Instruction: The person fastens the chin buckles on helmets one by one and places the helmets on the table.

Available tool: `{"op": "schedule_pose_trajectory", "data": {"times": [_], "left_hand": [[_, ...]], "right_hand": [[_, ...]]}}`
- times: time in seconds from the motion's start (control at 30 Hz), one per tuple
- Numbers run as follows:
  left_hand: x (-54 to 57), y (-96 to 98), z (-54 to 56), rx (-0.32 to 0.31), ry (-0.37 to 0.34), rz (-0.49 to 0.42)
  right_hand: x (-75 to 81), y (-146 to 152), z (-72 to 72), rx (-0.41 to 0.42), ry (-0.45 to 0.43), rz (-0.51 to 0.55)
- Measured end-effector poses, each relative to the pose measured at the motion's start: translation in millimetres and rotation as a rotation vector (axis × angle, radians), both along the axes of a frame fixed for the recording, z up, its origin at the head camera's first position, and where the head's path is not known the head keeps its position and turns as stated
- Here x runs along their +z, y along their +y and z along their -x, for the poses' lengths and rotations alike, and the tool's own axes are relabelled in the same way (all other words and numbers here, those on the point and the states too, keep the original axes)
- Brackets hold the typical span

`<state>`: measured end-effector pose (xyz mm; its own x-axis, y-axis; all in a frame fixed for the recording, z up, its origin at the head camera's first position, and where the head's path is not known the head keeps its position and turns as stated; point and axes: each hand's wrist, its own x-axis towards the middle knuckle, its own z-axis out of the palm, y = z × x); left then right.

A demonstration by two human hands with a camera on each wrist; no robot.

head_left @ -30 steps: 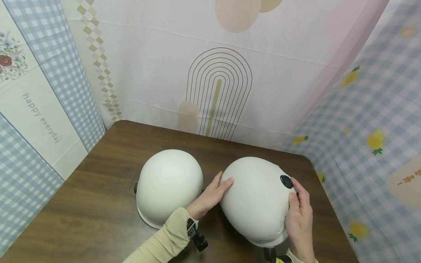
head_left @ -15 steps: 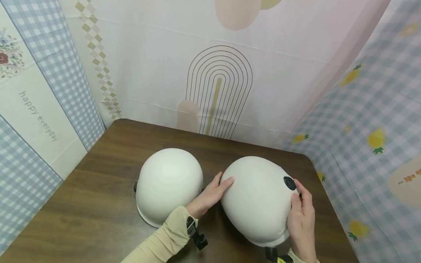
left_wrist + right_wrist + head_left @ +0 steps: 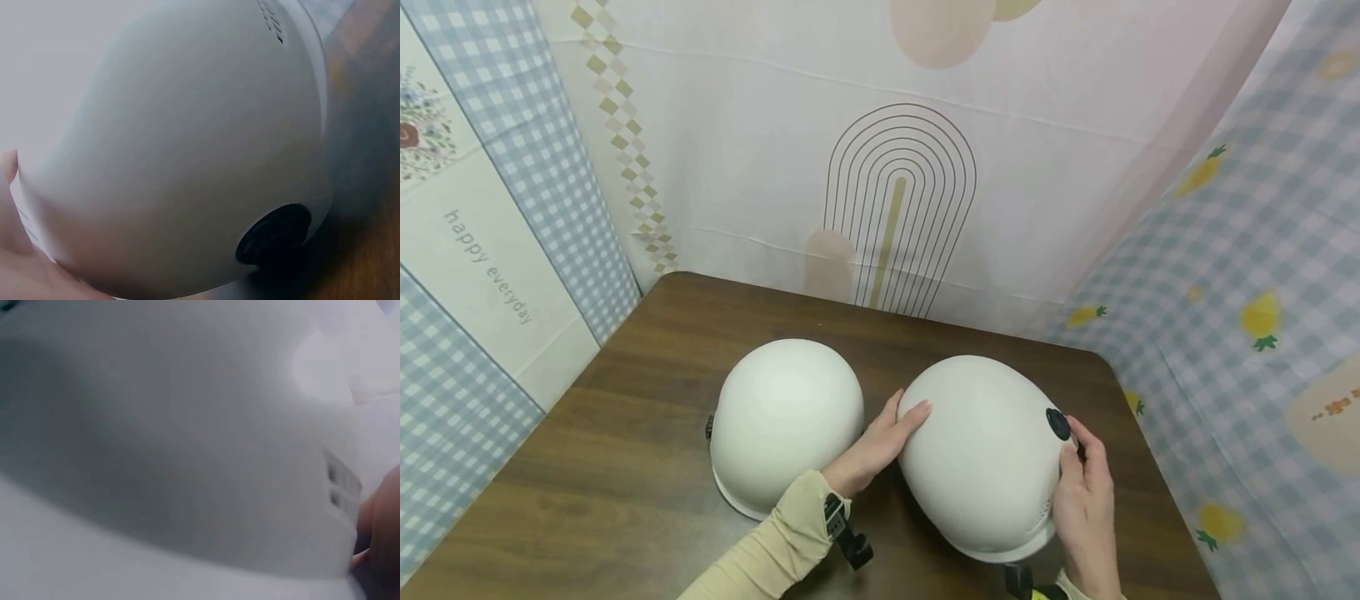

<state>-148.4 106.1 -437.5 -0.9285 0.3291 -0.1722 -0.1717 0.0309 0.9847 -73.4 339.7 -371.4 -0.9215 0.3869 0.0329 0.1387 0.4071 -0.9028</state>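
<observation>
Two white helmets are in the head view, shell up. The right helmet [image 3: 977, 458] is held between both hands, tilted, with a round black knob [image 3: 1057, 424] on its right side. My left hand [image 3: 883, 437] grips its left side, thumb on the shell and the other fingertips hidden. On the opposite side, my right hand [image 3: 1086, 492] holds the edge just below the knob. The left helmet [image 3: 786, 421] sits beside my left forearm. Close up, the left wrist view has the held shell [image 3: 187, 137] and another black knob [image 3: 275, 234]; the right wrist view has small vent slots [image 3: 340, 487].
A dark brown wooden table [image 3: 617, 442] lies under both helmets. Behind it hangs a pale patterned cloth [image 3: 752, 167]. Blue checked cloth [image 3: 1195, 292] with pineapples closes the right side, and another checked cloth [image 3: 565, 167] hangs at the left.
The held helmet has turned slightly, its black knob shifting a little down and right, with my right hand moving along. My left hand and the other helmet stay nearly in place.
</observation>
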Motion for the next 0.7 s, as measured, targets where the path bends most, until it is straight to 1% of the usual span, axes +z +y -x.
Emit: {"op": "schedule_pose_trajectory", "data": {"times": [0.07,0.17,0.23,0.33,0.4,0.47,0.6,0.7], "left_hand": [[-0.1,0.1,-0.1,0.001,0.001,-0.006],[-0.3,0.3,-0.1,0.006,-0.003,-0.019],[-1.3,0.5,0.2,0.007,-0.003,-0.027],[-2.5,0.7,0.0,0.003,-0.002,-0.033],[-3.4,1.0,-0.5,0.002,-0.002,-0.035],[-4.3,1.3,-1.2,0.003,-0.003,-0.038],[-6.5,1.7,-2.4,-0.002,-0.004,-0.042],[-6.8,1.9,-2.1,-0.005,-0.001,-0.041]], "right_hand": [[-0.2,-0.1,-0.4,0.014,-0.011,0.012],[0.3,-0.6,-1.3,0.012,0.001,-0.036],[1.2,-1.6,-1.9,-0.008,0.045,-0.084],[3.6,-3.7,-2.5,-0.025,0.137,-0.191],[5.7,-5.2,-2.3,-0.004,0.176,-0.247],[7.7,-6.6,-2.5,0.034,0.175,-0.284],[9.8,-8.5,-4.3,0.099,0.119,-0.292],[9.8,-8.7,-3.4,0.157,0.120,-0.322]]}}
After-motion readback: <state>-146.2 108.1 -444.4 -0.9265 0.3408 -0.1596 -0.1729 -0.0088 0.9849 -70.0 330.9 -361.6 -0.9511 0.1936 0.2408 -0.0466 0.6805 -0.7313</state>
